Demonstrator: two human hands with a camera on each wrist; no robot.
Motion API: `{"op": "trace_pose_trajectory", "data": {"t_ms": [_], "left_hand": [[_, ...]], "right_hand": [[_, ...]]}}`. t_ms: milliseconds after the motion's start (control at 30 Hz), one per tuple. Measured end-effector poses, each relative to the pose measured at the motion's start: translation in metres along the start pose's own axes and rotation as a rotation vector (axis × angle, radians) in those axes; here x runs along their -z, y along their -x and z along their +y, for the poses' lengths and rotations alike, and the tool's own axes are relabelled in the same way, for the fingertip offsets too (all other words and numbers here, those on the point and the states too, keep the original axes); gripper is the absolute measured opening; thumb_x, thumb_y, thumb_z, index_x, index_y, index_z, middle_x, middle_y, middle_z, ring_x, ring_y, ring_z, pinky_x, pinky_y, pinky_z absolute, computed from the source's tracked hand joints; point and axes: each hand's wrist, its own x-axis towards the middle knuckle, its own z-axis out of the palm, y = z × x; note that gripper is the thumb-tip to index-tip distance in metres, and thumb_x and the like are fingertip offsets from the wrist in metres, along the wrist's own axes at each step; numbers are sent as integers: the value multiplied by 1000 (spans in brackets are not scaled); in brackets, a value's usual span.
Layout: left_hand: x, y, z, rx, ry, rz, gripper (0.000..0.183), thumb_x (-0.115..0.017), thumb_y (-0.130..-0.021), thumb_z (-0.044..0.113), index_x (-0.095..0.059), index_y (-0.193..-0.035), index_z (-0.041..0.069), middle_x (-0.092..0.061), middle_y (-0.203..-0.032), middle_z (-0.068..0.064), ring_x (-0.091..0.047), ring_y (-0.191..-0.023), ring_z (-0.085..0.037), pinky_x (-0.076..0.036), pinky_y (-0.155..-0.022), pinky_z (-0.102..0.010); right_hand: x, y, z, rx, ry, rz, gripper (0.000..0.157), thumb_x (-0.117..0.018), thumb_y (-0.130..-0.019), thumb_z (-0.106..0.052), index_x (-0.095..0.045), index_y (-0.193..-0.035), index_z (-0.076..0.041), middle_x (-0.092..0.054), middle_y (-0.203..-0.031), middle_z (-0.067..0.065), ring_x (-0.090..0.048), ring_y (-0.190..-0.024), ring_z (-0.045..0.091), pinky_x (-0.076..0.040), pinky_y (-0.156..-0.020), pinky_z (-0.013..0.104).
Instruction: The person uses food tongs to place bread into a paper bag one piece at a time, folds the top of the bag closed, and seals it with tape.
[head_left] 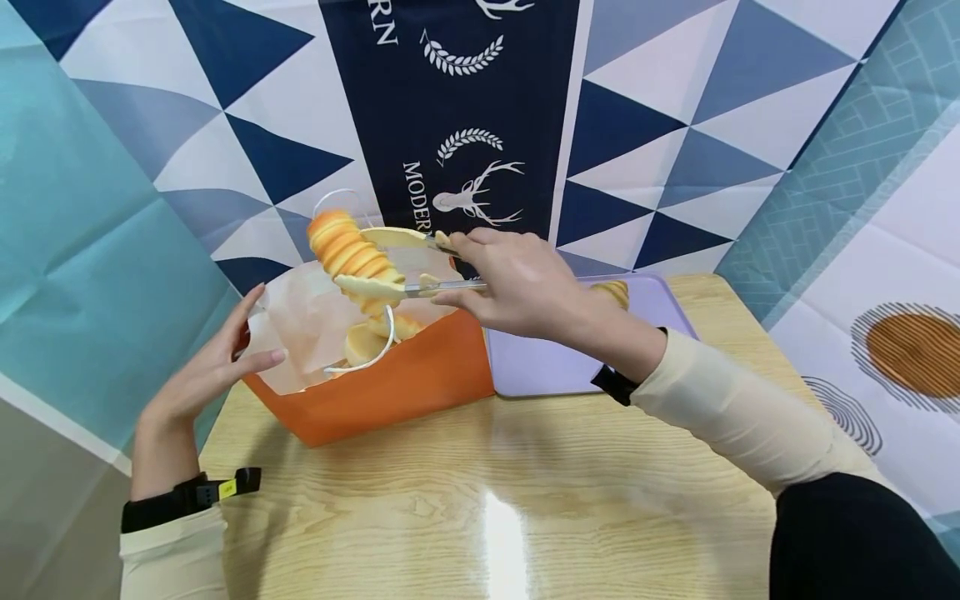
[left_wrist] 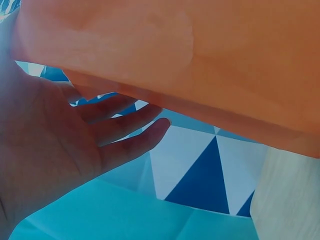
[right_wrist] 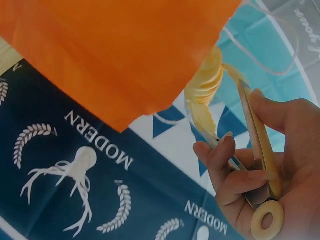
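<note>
In the head view my right hand (head_left: 517, 279) grips metal tongs (head_left: 450, 287) with cream-coloured tips. Between the tips is a spiral-ridged bread roll (head_left: 352, 250), tilted over the mouth of an orange paper bag (head_left: 390, 396) with a pale lining. Inside the bag shows another pale piece of bread (head_left: 363, 343). The right wrist view shows the fingers and thumb wrapped about the tongs' arms, with a ring at their end. At the bag's left rim is my left hand (head_left: 198, 367), its thumb over the mouth. In the left wrist view its other fingers (left_wrist: 135, 140) stretch out fairly straight beneath the orange paper.
A lilac tray (head_left: 547, 367) lies to the right of the bag on the wooden table (head_left: 420, 517). On it, partly behind my right forearm, is another ridged roll (head_left: 615, 292). The bag has white cord handles (head_left: 388, 333). Patterned cloth (head_left: 637, 125) hangs behind the table.
</note>
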Motion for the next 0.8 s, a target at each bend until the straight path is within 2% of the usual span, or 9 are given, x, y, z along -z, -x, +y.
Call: {"op": "trace_pose_trajectory", "data": {"t_ms": [133, 267, 367, 433, 567, 667, 800], "left_hand": [[0, 1, 1, 6, -10, -5, 93, -59, -95, 25, 8, -159, 32, 0, -165, -10, -13, -141, -42, -18, -102, -83], [1, -1, 3, 12, -12, -10, 94, -60, -95, 25, 9, -159, 28, -3, -164, -12, -16, -140, -41, -19, -102, -82], [1, -1, 3, 17, -14, -12, 95, -60, -95, 24, 9, -159, 30, -1, -165, -11, -14, -141, -40, -18, -103, -82], [2, -1, 3, 23, -16, -13, 95, -60, -94, 24, 9, -159, 31, 3, -165, -9, -11, -142, -41, -16, -103, -82], [3, 0, 2, 29, -14, -13, 96, -61, -93, 24, 8, -159, 33, 8, -165, -5, -6, -143, -41, -13, -103, -82], [3, 0, 0, 22, 1, -14, 96, -62, -93, 23, 8, -158, 35, 2, -165, -8, -10, -141, -40, -15, -103, -82], [3, 0, 0, 5, 12, -18, 97, -62, -93, 21, 9, -159, 32, -12, -161, -15, -21, -136, -37, -21, -102, -81]], "right_hand": [[-6, -8, -9, 32, 20, -3, 65, -62, -89, -56, -60, -133, -8, -66, -106, 1, -59, -78, 18, -55, -64, 43], [-9, -14, -17, 37, 24, -31, 66, -62, -89, -58, -60, -134, -9, -66, -115, 2, -62, -86, 19, -57, -66, 43], [-11, -19, -24, 38, 25, -57, 65, -61, -89, -59, -61, -131, -10, -65, -120, 1, -62, -87, 19, -57, -66, 43], [-13, -22, -29, 44, 34, -65, 64, -61, -89, -59, -61, -130, -10, -65, -119, 0, -60, -87, 20, -56, -66, 42], [-18, -27, -35, 63, 53, -60, 60, -64, -87, -58, -63, -123, -10, -62, -103, -1, -56, -79, 20, -54, -65, 43], [-21, -29, -39, 81, 56, -45, 59, -66, -85, -56, -64, -119, -8, -60, -96, 0, -55, -83, 21, -54, -65, 43], [-23, -30, -42, 97, 45, -32, 64, -69, -83, -56, -63, -122, -6, -62, -97, 1, -55, -91, 20, -56, -63, 43]]}}
